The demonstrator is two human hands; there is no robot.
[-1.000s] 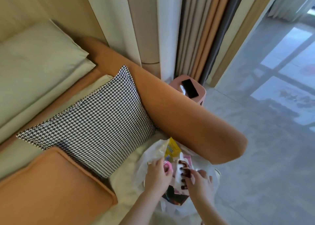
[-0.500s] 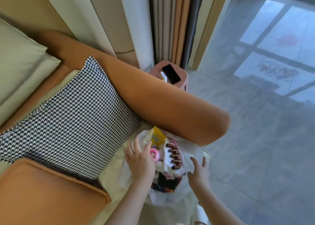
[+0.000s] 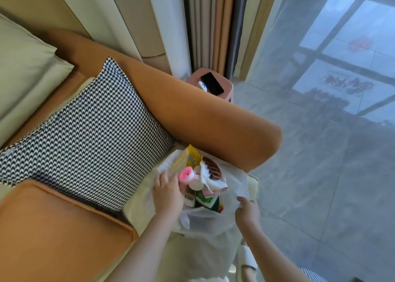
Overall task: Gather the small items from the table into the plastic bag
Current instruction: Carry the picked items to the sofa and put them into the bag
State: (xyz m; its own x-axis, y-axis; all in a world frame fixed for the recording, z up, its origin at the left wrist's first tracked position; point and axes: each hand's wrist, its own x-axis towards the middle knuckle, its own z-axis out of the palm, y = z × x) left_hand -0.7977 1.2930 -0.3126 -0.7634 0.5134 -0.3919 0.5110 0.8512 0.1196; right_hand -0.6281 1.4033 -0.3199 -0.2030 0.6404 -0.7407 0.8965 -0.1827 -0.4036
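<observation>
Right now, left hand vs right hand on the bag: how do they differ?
The left hand is at the plastic bag's sofa-side edge, beside the pink ring; the right hand is at the floor-side edge, clear of the items. The left hand lies over the plastic with fingers pointing away from the camera; the right hand's fingers curl at the rim, though whether its grip has closed on the film is unclear. Both are at the bag's mouth.

Houndstooth cushion [image 3: 89, 130], orange sofa arm [image 3: 213, 121], phone [image 3: 212, 86]

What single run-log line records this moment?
left hand: holds plastic bag rim | right hand: pinches opposite rim | bag: open on sofa, hair claw and pink ring inside
</observation>
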